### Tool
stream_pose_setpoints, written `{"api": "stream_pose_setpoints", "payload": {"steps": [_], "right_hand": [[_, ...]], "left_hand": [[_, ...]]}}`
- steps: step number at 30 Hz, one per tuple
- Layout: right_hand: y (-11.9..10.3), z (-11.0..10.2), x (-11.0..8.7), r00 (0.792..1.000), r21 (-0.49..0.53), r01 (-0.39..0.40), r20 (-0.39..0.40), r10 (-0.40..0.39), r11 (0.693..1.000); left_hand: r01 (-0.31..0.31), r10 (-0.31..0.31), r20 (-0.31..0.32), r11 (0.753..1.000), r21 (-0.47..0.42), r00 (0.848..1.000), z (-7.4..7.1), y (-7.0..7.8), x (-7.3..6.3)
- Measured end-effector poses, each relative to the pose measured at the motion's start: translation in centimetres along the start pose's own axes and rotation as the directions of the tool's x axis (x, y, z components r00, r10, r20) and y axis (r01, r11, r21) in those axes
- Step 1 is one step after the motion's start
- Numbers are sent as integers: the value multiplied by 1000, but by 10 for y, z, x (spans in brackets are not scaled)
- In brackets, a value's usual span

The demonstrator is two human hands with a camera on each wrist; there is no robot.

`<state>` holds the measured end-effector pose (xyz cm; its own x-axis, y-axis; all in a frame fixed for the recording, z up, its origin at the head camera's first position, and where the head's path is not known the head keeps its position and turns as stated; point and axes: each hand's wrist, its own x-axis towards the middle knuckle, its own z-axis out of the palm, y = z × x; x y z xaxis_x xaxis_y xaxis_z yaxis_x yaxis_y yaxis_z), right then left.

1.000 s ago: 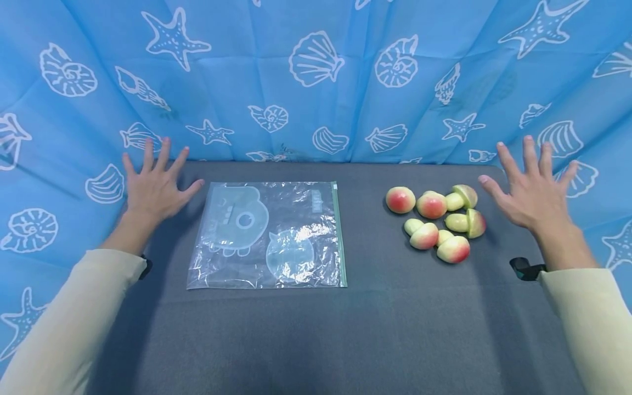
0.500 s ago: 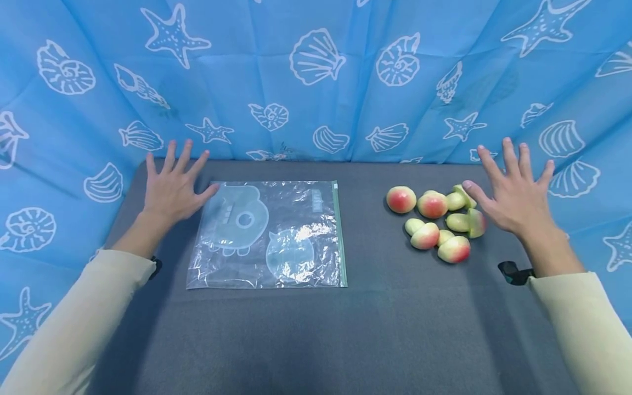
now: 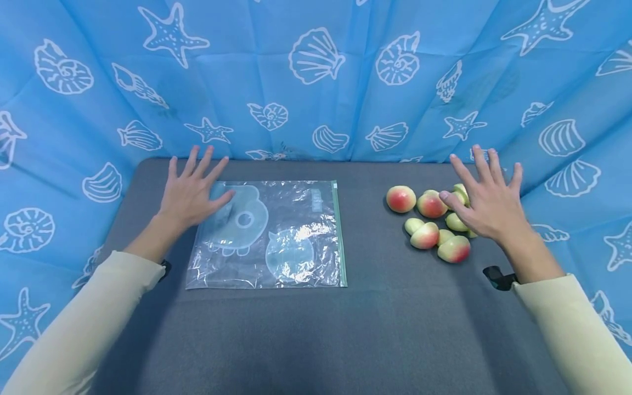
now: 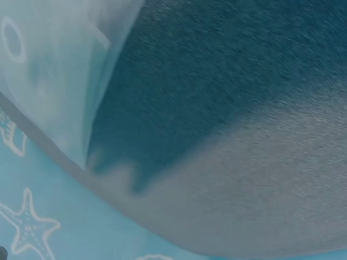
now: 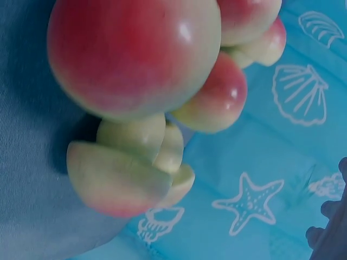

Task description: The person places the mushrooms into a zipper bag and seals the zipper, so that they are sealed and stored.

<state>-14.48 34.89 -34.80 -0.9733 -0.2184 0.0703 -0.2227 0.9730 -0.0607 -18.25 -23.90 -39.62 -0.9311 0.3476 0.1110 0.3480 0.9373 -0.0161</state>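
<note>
Left hand (image 3: 185, 200): I see its fingers straight and fanned, gripping nothing, in front of the far left corner of the clear zip bag (image 3: 291, 263); whether they touch it I cannot tell. The bag, printed with pale cartoon figures, lies flat on the left part of the dark grey tabletop (image 3: 316, 340), its green zip strip (image 3: 340, 241) along the right edge. Right hand (image 3: 496, 208): fingers likewise extended and spread, with nothing held, partly covering the two rightmost of six mushrooms (image 3: 424, 237). These lie grouped on the right part of the tabletop, their caps red to pale yellow; the leftmost shows me only its rounded cap. My right wrist view gives several at close range. Behind, a blue curtain (image 3: 316, 104) bears white starfish and shells.
</note>
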Motion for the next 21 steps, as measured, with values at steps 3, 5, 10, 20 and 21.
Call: {"api": "stream_pose_setpoints", "payload": {"steps": [3,5,10,20,21], "right_hand": [[-5,3,2,999,-2,33,-2,-33,999],[-8,4,3,999,2,49,-3,-49,999],[-15,8,3,997,10,72,3,-72,997],[-30,18,4,989,21,147,-25,-147,989],[-32,19,4,988,21,155,-24,-155,988]], "left_hand": [[-25,25,-8,1000,0,1000,3,6,3],[-43,43,-10,999,0,999,5,10,4],[-83,83,-9,996,10,997,11,21,8],[-129,130,16,991,-24,991,15,44,11],[-136,137,19,990,-33,990,15,47,12]]}}
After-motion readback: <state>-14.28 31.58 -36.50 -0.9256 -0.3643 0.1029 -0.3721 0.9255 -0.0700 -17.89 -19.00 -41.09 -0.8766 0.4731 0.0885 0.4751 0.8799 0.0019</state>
